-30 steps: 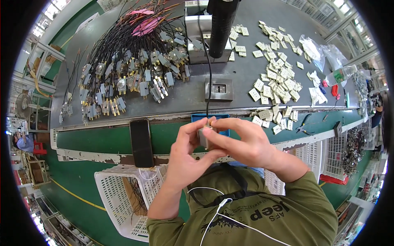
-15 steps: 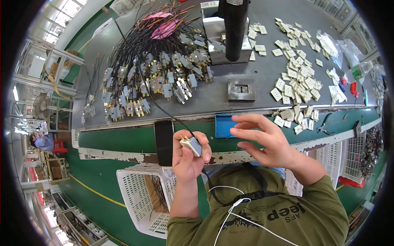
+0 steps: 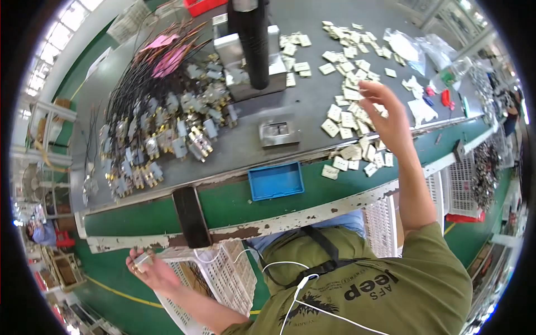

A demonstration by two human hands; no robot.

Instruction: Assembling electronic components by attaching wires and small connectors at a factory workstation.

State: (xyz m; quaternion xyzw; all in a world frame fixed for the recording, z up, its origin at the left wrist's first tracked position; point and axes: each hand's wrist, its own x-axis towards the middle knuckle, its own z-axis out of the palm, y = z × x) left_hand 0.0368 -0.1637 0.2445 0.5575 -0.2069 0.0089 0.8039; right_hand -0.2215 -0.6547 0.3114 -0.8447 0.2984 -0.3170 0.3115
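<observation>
My left hand (image 3: 156, 273) is stretched out to the left, beyond the bench edge and beside a white crate. Its fingers are closed around a small plug (image 3: 143, 262) with a pale cover; I cannot make out its cable against the floor. On the right, my right hand (image 3: 391, 120) hovers above a loose pile of cream socket covers (image 3: 347, 119), fingers apart and holding nothing. Left on the bench lies a large heap of grey plugs with brass pins and black cables (image 3: 178, 146). A slotted metal block (image 3: 278, 133) stands between heap and pile.
A black press column (image 3: 254, 50) rises behind the metal block. Along the green front ledge are a blue tray (image 3: 276, 181) and a black phone (image 3: 191, 218). A white perforated crate (image 3: 237, 279) stands below. Plastic bags (image 3: 405, 47) and a clear bottle (image 3: 451, 73) lie far right.
My left hand has swung down and left with the plug, away from the front of my chest. My right hand has moved up and right, over the socket covers. The view has turned.
</observation>
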